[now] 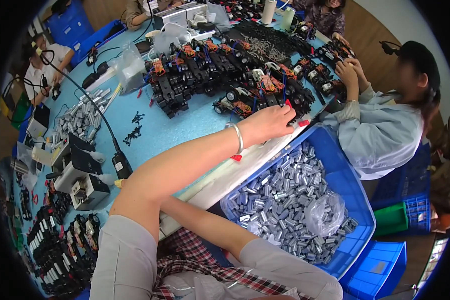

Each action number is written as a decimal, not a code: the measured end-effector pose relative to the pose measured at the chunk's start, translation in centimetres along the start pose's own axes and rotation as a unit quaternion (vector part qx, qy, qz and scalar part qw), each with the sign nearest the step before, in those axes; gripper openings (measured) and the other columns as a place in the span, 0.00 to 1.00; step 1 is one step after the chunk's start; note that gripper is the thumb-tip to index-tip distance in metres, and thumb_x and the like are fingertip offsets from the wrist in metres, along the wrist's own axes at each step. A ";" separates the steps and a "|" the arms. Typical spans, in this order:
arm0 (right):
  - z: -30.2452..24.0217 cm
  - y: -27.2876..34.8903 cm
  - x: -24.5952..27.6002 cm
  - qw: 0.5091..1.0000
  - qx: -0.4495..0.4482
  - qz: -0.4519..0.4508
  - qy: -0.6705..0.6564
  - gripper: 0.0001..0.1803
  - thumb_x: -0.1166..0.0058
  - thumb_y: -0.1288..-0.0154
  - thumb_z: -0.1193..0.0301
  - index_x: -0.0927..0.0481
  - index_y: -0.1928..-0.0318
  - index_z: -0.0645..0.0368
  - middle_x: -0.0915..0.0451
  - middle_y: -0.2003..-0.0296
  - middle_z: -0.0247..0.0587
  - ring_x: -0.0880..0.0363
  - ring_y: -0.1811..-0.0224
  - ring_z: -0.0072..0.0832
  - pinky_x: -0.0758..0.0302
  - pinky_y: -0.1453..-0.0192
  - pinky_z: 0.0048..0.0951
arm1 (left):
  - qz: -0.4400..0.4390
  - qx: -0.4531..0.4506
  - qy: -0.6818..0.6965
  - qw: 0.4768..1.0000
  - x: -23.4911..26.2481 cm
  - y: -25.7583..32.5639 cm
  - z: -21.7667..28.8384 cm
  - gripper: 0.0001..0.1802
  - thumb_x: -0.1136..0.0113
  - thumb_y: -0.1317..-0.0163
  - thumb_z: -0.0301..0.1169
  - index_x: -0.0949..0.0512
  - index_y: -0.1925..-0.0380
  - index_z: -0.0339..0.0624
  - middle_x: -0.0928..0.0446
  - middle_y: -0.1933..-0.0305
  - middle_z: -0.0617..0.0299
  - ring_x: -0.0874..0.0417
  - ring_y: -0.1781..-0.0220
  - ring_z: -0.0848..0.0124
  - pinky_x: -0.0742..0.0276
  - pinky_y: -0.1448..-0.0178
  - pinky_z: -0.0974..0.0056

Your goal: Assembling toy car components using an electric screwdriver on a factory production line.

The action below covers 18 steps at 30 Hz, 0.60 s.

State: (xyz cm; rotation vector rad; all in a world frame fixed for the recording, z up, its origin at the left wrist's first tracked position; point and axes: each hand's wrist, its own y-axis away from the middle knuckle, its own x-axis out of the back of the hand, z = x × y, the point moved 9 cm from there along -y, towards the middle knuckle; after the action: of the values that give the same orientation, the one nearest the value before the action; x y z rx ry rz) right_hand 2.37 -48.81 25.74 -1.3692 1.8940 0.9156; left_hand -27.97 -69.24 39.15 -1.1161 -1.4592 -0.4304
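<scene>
My left hand reaches across to the right edge of the table. Its fingers curl down, and what they hold, if anything, is hidden under them. Right beside the fingers are toy car chassis with black frames, wheels, orange-brown circuit boards and blue wires. Small red pieces lie by the fingertips. My right forearm passes beneath my left arm, which hides the right hand. Near my left elbow hangs a black corded tool, its lower end partly covered.
A blue bin full of small silver metal cylinders stands against the table edge. On the blue tabletop are another pile of cylinders, a boxy device and more chassis. A co-worker handles chassis at the right.
</scene>
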 end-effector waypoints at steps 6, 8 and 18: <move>0.8 -0.4 0.3 0.999 -0.024 0.010 0.047 0.12 0.42 0.45 0.61 0.27 0.72 0.54 0.29 0.82 0.26 0.33 0.83 0.16 0.37 0.79 0.21 | 0.063 -0.058 -0.062 0.994 -0.1 1.6 -0.7 0.10 0.49 0.51 0.27 0.31 0.66 0.44 0.36 0.48 0.49 0.34 0.44 0.62 0.33 0.51 0.65; 0.9 -0.5 0.3 0.998 -0.028 0.015 0.057 0.12 0.42 0.45 0.60 0.27 0.72 0.54 0.29 0.82 0.26 0.33 0.83 0.16 0.37 0.79 0.22 | 0.063 -0.057 -0.076 0.993 0.3 1.6 -0.6 0.10 0.50 0.50 0.27 0.32 0.66 0.45 0.36 0.47 0.49 0.33 0.44 0.62 0.33 0.51 0.65; 0.5 0.0 0.7 0.995 -0.034 0.035 0.089 0.13 0.42 0.45 0.60 0.26 0.70 0.55 0.28 0.81 0.28 0.31 0.82 0.17 0.36 0.79 0.23 | 0.371 0.137 0.014 0.918 8.2 5.5 -4.2 0.17 0.42 0.54 0.24 0.32 0.62 0.45 0.35 0.45 0.47 0.28 0.48 0.59 0.31 0.53 0.62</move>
State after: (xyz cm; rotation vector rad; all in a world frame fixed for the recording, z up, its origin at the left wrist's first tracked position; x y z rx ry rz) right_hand 2.25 -48.74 24.86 -1.4754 2.0718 0.9250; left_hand -19.92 -66.84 45.85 -1.3206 -0.9309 0.2859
